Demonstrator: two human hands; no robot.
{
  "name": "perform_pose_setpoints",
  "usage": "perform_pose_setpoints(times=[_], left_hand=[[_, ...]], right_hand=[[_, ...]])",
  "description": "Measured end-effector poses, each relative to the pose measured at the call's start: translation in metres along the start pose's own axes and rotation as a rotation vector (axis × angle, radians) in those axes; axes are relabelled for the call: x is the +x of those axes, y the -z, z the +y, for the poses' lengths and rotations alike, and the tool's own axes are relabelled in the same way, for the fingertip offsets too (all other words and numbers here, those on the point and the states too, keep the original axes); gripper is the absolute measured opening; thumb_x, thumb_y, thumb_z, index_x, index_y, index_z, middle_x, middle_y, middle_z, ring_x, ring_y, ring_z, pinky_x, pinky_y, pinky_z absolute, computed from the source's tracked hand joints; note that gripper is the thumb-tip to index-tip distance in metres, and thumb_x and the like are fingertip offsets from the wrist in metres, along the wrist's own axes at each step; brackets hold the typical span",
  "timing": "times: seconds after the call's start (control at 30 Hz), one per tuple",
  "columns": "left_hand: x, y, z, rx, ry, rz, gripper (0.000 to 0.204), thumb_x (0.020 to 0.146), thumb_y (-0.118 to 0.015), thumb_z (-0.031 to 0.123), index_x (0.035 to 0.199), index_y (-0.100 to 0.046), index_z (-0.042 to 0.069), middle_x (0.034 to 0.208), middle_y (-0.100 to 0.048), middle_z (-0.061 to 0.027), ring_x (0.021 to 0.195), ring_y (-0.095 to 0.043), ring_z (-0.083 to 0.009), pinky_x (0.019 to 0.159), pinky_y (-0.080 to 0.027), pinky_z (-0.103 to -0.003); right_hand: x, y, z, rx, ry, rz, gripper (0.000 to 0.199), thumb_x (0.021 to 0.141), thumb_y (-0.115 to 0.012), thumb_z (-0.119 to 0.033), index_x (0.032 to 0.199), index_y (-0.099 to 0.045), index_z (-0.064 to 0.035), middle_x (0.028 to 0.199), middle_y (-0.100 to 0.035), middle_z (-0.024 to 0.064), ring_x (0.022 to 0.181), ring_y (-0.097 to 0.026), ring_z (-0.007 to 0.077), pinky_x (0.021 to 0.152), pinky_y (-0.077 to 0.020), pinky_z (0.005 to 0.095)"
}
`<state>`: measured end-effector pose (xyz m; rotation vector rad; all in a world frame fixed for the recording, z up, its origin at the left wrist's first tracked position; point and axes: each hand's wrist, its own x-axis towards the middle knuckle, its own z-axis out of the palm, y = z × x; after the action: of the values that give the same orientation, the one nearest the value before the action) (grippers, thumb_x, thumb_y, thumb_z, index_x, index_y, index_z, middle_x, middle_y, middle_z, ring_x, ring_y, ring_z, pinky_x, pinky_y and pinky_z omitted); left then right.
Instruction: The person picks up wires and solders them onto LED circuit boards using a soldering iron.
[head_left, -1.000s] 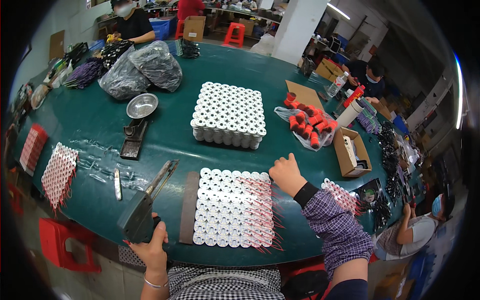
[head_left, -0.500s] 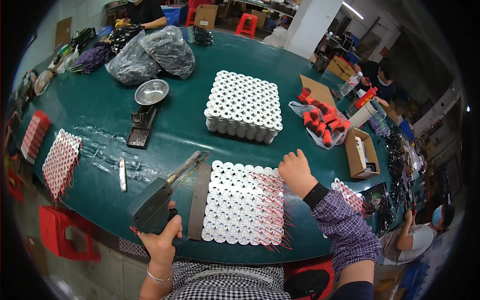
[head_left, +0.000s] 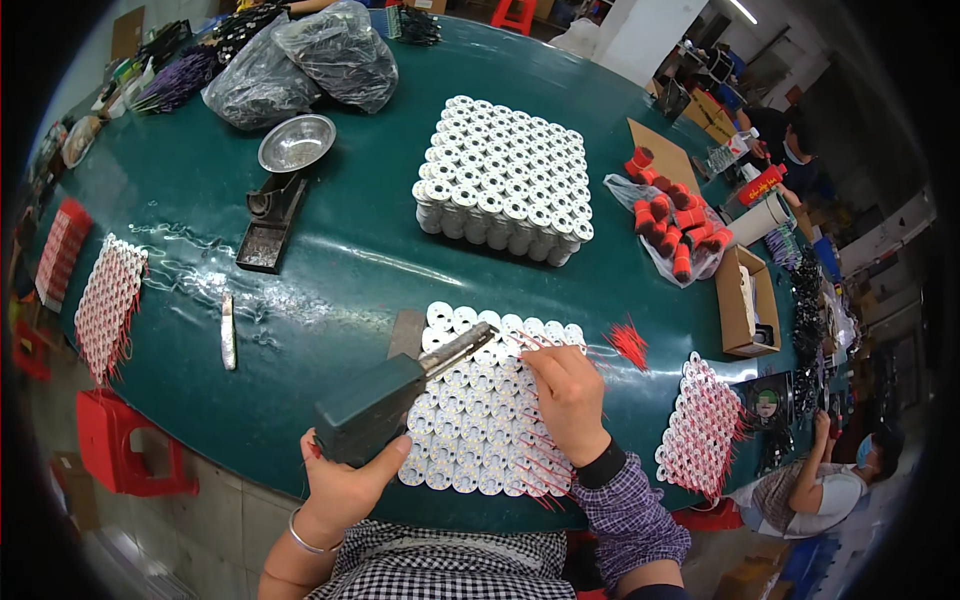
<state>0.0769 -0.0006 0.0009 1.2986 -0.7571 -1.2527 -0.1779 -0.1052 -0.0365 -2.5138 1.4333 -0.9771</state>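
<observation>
My left hand [head_left: 350, 485] is wrapped around the handle of a dark green soldering gun [head_left: 370, 408]. The gun's metal tip reaches over a panel of round white LED boards [head_left: 455, 430] lying flat on the table. My right hand [head_left: 572, 400] pinches a thin red wire at the panel's upper right, close to the gun's tip. Short red wires stick out from the boards along the right side. Part of a grey-brown bar [head_left: 406, 333] shows at the panel's left edge; the gun covers the rest. A loose bunch of red wires [head_left: 627, 343] lies right of the panel.
Beyond the panel stands a block of stacked white round boards [head_left: 500, 180]. To its right are red bundles in a plastic bag [head_left: 680, 225] and a cardboard box [head_left: 735, 310]. Wired panels [head_left: 700, 425] lie at both sides. A metal bowl [head_left: 297, 143] is at left. Co-workers sit around.
My right hand has come left from over the red wire bunch to the panel. My left hand has brought the soldering gun right, over the boards. The view has shifted a little.
</observation>
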Motion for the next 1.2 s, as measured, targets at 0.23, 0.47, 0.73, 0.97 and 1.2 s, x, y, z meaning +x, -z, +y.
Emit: perform_pose_setpoints(times=[0.23,0.47,0.73,0.97,1.2], left_hand=[[0.013,-0.011,-0.016,0.127,-0.107,-0.100,0.019,0.083,-0.077,0.002,0.101,-0.071,-0.001,0.085,-0.071,-0.0008,0.071,-0.061,-0.0044,0.059,-0.047,-0.023],[0.022,-0.017,-0.023,0.302,-0.194,-0.151,0.017,0.082,-0.075,0.001,0.098,-0.070,-0.003,0.081,-0.069,-0.0044,0.068,-0.059,-0.0053,0.059,-0.048,-0.024],[0.026,-0.023,-0.016,0.411,-0.212,-0.172,0.017,0.081,-0.076,0.003,0.097,-0.070,-0.002,0.080,-0.069,-0.0070,0.068,-0.062,-0.0099,0.062,-0.050,-0.027],[0.026,-0.023,-0.012,0.469,-0.233,-0.182,0.015,0.080,-0.075,0.003,0.094,-0.070,-0.002,0.077,-0.066,-0.0077,0.064,-0.062,-0.0139,0.060,-0.049,-0.029],[0.024,-0.023,-0.013,0.485,-0.217,-0.174,0.014,0.081,-0.075,0.003,0.093,-0.070,-0.002,0.079,-0.069,-0.0078,0.065,-0.063,-0.0114,0.059,-0.050,-0.027]], right_hand=[[-0.006,-0.012,0.005,-0.014,0.015,0.002,0.024,0.075,-0.067,0.005,0.097,-0.071,-0.0024,0.090,-0.066,0.0083,0.084,-0.064,0.0260,0.072,-0.0526,0.0367],[-0.006,-0.009,0.006,-0.022,0.019,-0.022,0.024,0.074,-0.065,0.003,0.098,-0.070,-0.0013,0.091,-0.065,0.0084,0.083,-0.063,0.0256,0.071,-0.0525,0.0365],[-0.004,-0.007,0.005,-0.052,0.047,-0.032,0.023,0.074,-0.065,0.002,0.097,-0.069,0.0000,0.090,-0.064,0.0087,0.082,-0.062,0.0255,0.069,-0.0522,0.0360],[-0.005,-0.007,0.004,-0.055,0.047,-0.049,0.024,0.073,-0.066,0.001,0.097,-0.069,-0.0001,0.090,-0.064,0.0085,0.082,-0.062,0.0249,0.068,-0.0524,0.0356],[-0.005,-0.005,0.003,-0.080,0.050,-0.058,0.025,0.073,-0.066,0.001,0.098,-0.069,-0.0011,0.092,-0.064,0.0077,0.083,-0.062,0.0244,0.068,-0.0524,0.0351]])
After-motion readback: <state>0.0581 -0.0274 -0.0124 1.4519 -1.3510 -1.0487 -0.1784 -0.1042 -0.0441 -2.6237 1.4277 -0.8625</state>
